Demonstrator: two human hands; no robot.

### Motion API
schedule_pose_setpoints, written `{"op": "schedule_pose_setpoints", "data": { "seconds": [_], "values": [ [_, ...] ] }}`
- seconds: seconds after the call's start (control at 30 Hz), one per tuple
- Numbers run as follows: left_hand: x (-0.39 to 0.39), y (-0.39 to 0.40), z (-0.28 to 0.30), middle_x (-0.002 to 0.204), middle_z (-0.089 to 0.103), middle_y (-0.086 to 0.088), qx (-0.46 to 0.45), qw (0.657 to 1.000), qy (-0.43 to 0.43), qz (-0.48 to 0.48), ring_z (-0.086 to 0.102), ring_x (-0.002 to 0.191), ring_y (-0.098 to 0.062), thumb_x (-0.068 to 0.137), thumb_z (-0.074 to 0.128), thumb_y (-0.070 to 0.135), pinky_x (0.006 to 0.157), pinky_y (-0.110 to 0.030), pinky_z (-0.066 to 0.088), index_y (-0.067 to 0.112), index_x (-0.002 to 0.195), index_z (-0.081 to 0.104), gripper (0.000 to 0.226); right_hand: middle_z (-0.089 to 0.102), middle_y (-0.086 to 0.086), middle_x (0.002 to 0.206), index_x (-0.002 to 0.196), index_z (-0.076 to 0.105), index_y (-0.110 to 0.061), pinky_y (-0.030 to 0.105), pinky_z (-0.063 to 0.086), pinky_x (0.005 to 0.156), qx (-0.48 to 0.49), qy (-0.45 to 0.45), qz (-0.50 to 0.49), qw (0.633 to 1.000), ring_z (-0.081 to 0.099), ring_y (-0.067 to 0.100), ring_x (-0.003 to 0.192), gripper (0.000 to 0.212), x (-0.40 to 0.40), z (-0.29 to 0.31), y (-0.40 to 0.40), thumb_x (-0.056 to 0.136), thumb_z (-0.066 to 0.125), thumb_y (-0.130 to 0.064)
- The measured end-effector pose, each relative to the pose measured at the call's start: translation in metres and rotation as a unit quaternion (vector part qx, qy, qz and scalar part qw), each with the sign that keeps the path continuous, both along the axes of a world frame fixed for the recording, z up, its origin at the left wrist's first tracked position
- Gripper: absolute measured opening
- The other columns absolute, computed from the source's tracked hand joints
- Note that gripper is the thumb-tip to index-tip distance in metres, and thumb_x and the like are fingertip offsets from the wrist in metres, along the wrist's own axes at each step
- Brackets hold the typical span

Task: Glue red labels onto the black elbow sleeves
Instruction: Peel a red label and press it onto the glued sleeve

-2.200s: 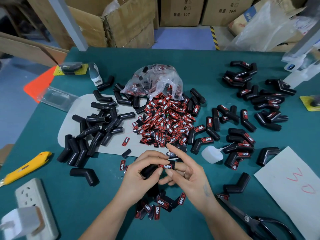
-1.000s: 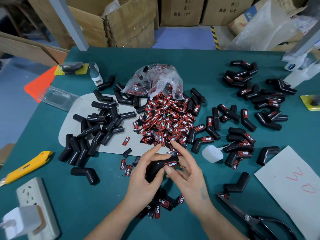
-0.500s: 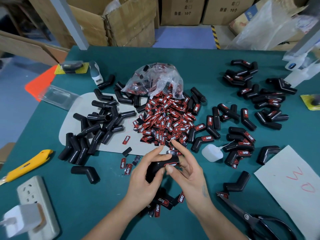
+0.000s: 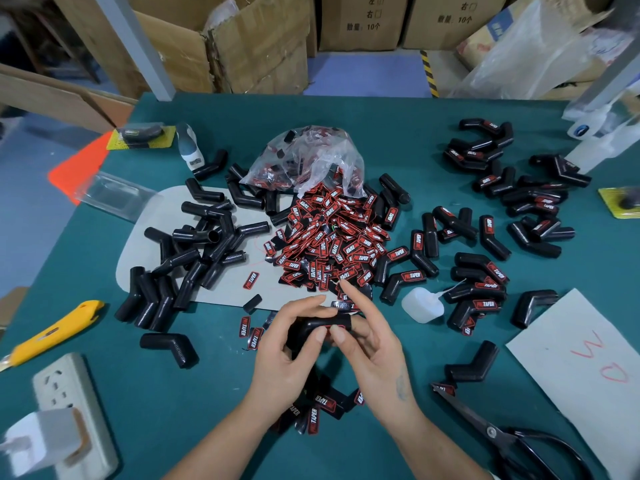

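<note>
Since the frame 2.2 s ago, both hands have turned the sleeve (image 4: 313, 329) so its red label (image 4: 337, 328) now faces down toward the thumbs and is nearly hidden. Left hand (image 4: 289, 353) curls round the sleeve's bend, thumb on its near side. Right hand (image 4: 372, 344) pinches the labelled end, thumb pressing the label, index finger lifted straight. They hold the sleeve just above the tabletop (image 4: 207, 410), near the front edge of the label pile (image 4: 332, 237). Bare sleeves (image 4: 194, 258) lie left, labelled ones (image 4: 485, 278) right, with a glue bottle (image 4: 420, 305) just beside the right hand.
</note>
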State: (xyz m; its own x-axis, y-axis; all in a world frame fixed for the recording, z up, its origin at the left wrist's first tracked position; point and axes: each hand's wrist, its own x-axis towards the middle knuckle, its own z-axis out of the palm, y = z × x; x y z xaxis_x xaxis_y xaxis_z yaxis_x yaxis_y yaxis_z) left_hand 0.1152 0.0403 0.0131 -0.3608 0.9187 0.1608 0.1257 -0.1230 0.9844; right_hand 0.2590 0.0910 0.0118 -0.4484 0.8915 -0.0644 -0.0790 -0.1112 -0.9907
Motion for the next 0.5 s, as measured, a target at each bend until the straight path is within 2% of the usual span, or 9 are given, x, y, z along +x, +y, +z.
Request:
{"op": "schedule_pose_setpoints", "data": {
  "seconds": [0.27,0.5],
  "values": [
    [-0.0016,-0.0009,0.0010,0.114,0.077,0.008,0.003,1.000,-0.008,-0.006,0.070,0.113,-0.014,0.096,0.064,0.018,0.100,-0.020,0.049,0.040,0.127,0.065,0.038,0.078,0.007,0.117,0.156,0.046,-0.039,0.025,0.048,0.106,0.010,0.025,0.000,1.000,0.070,0.023,0.120,0.055,0.0014,-0.0010,-0.0012,0.106,0.064,-0.026],
    [-0.0073,0.0006,-0.0022,0.116,0.073,0.003,0.012,1.000,0.001,-0.025,0.069,0.113,-0.023,0.100,0.063,0.016,0.099,-0.027,0.052,0.035,0.122,0.068,0.029,0.078,0.008,0.114,0.156,0.046,-0.041,0.025,0.049,0.105,0.008,0.018,0.004,1.000,0.071,0.021,0.116,0.054,0.0018,-0.0034,0.0009,0.106,0.064,-0.029]
  ]
}}
